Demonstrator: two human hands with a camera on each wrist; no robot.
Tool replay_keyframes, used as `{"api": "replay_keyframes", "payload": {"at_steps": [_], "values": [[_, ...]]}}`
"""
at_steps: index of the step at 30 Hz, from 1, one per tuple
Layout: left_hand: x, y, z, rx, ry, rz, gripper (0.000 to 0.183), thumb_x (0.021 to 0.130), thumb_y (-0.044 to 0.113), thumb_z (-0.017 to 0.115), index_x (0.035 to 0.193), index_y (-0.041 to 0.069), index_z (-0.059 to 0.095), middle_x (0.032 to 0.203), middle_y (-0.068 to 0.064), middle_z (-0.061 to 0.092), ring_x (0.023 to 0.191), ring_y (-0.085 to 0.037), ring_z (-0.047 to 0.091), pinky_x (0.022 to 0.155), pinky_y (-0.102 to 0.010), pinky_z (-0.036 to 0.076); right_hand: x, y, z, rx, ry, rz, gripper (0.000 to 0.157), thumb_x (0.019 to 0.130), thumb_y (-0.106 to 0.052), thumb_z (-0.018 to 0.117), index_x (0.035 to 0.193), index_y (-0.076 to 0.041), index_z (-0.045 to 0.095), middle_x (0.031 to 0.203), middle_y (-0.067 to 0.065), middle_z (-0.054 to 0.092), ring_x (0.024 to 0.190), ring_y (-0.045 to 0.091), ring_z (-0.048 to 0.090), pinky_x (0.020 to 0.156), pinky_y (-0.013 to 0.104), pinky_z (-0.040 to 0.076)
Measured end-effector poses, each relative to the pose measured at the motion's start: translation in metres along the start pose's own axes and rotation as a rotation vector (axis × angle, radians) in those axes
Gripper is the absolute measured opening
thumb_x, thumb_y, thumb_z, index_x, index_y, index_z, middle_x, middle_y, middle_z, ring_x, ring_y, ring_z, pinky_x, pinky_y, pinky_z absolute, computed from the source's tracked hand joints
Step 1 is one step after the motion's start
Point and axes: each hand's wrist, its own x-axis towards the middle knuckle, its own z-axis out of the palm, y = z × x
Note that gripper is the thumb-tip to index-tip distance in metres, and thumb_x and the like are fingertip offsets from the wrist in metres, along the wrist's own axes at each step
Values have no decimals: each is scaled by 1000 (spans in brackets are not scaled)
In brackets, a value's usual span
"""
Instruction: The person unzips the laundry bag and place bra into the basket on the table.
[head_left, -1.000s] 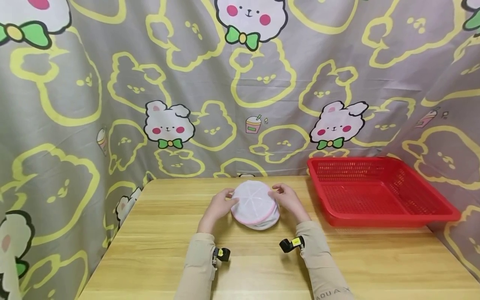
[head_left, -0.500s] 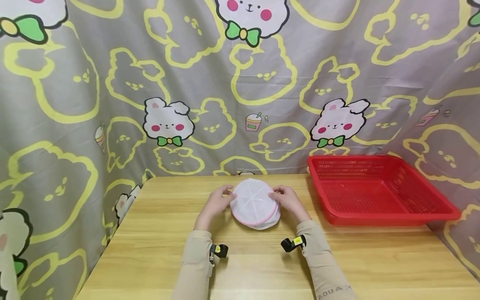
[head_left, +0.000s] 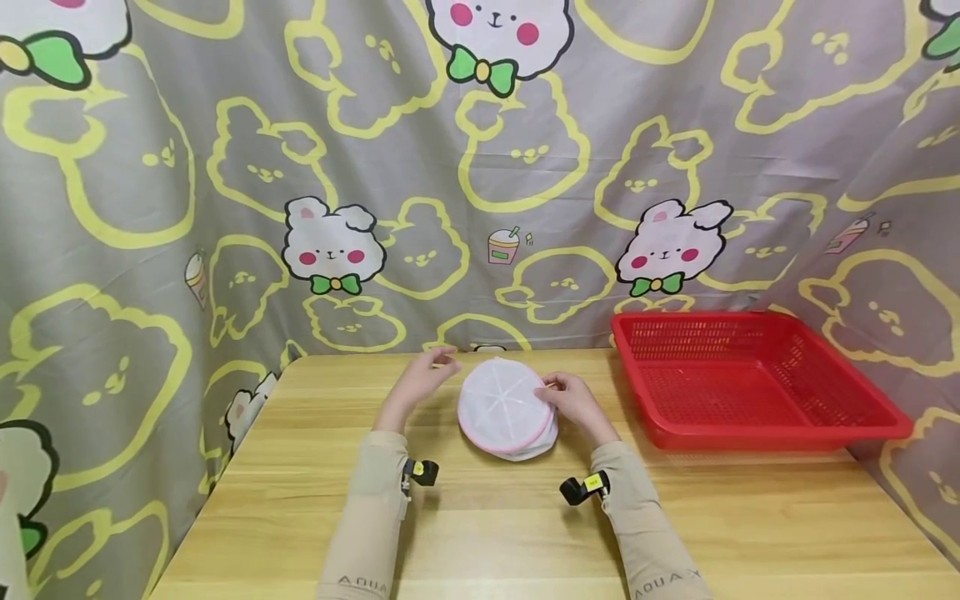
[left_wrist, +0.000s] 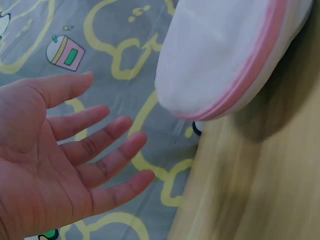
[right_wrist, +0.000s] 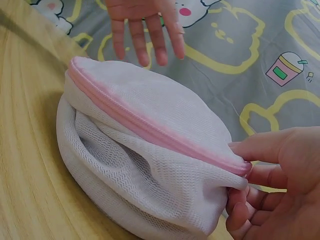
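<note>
A round white mesh laundry bag [head_left: 504,404] with a pink zipper [right_wrist: 125,120] round its top edge sits on the table, its mesh side [right_wrist: 150,170] slumped in folds. My right hand [head_left: 572,402] pinches the bag's rim at the right, thumb on top and fingers beneath, as the right wrist view shows. Off the bag's left side, my left hand [head_left: 422,379] is held in the air with a gap between it and the bag. Its fingers [left_wrist: 107,142] are spread and loosely straight, holding nothing in the left wrist view.
A red plastic basket [head_left: 780,435] with perforated walls stands at the right back of the wooden table [head_left: 480,533]. Behind the table hangs a grey curtain [head_left: 547,217] printed with rabbits. A small black camera is strapped to each wrist.
My left hand has let go of the bag's left edge and moved away to the left and back. The right hand still grips the right rim, and the bag has hardly moved.
</note>
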Motion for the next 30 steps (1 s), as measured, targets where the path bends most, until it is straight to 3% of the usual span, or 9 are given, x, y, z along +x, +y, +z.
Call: {"api": "replay_keyframes", "payload": {"at_steps": [3, 7, 13, 17, 22, 27, 30], "values": [[10, -2, -5, -112, -60, -36, 43, 87, 33, 55, 126, 16, 49, 118, -10, 56, 109, -28, 52, 89, -44, 45, 0, 1, 0, 7, -6, 1, 26, 81, -17, 64, 100, 0, 60, 70, 0, 50, 63, 11, 47, 61, 30, 46], [23, -8, -7, -341, -142, -140, 41, 88, 31, 54, 125, 16, 48, 126, -11, 51, 115, -32, 49, 95, -53, 39, -1, 3, 1, 9, -10, 1, 26, 81, -16, 64, 101, 1, 59, 71, 1, 50, 63, 11, 47, 59, 29, 46], [43, -20, -2, -597, -223, -281, 48, 89, 28, 54, 129, 6, 41, 135, -19, 42, 119, -35, 46, 101, -52, 34, -1, 6, 2, 14, -17, -3, 27, 81, -16, 65, 102, 1, 59, 72, 2, 50, 62, 11, 47, 60, 31, 46], [54, -21, 4, -593, -269, -350, 53, 88, 30, 54, 132, 4, 38, 135, -18, 43, 116, -33, 49, 99, -48, 39, -1, 6, 2, 20, -15, 0, 26, 81, -16, 64, 101, 0, 59, 71, 1, 51, 62, 11, 47, 59, 30, 46], [67, -15, 15, -471, -329, -394, 46, 89, 33, 53, 128, 9, 46, 125, -12, 53, 101, -21, 58, 84, -39, 48, -1, 5, 0, 25, -10, -14, 25, 81, -15, 63, 102, -1, 59, 73, 2, 52, 63, 12, 48, 58, 29, 46], [74, -5, 28, -359, -400, -408, 27, 87, 36, 54, 96, 13, 62, 90, 1, 62, 73, -11, 57, 64, -26, 49, 0, 5, -1, 24, -19, -28, 26, 81, -14, 63, 102, 1, 59, 73, 3, 52, 63, 12, 48, 58, 29, 46], [74, 1, 33, -334, -429, -410, 28, 83, 42, 58, 82, 15, 61, 76, 4, 59, 70, -12, 55, 62, -26, 48, 0, 4, 0, 31, -8, -23, 25, 81, -13, 64, 101, 1, 60, 71, 2, 52, 63, 12, 47, 57, 27, 44]]}}
